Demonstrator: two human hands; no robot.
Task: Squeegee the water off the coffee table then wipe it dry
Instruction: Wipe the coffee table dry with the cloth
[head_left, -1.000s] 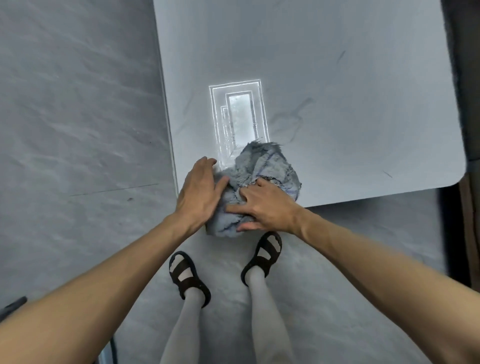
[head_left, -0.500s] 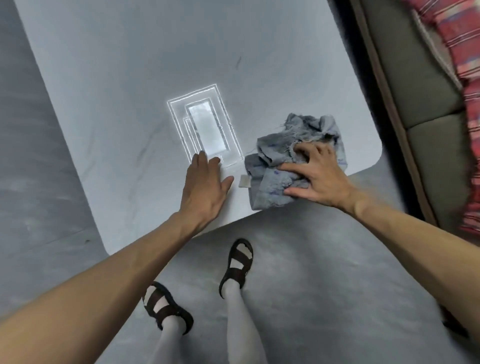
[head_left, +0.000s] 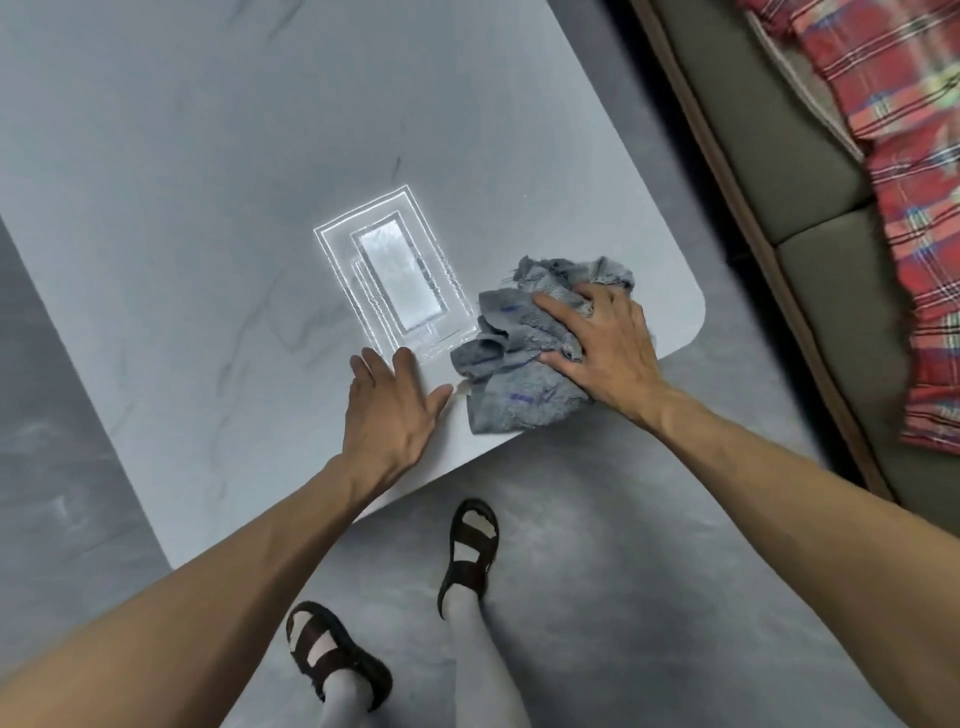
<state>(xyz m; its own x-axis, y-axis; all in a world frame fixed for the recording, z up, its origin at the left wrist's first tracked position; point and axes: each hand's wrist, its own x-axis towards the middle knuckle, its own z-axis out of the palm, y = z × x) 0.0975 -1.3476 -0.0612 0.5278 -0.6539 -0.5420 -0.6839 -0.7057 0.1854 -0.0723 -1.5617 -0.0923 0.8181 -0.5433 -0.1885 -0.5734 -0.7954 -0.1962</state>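
Observation:
The pale grey coffee table fills the upper left, its rounded corner at the right. A crumpled grey cloth lies near the table's front edge, partly hanging over it. My right hand presses down on the cloth with fingers spread over it. My left hand lies flat on the bare tabletop just left of the cloth, fingers together, holding nothing. A bright reflection of a ceiling light shines on the surface beyond my left hand. No squeegee is in view.
A grey-cushioned sofa with a wooden edge runs along the right, with a red plaid blanket on it. My feet in dark sandals stand on the grey floor in front of the table.
My left hand let go of the cloth and now rests flat on the table. My right hand slid the cloth to the right toward the table's corner. The view swung right, bringing the sofa in.

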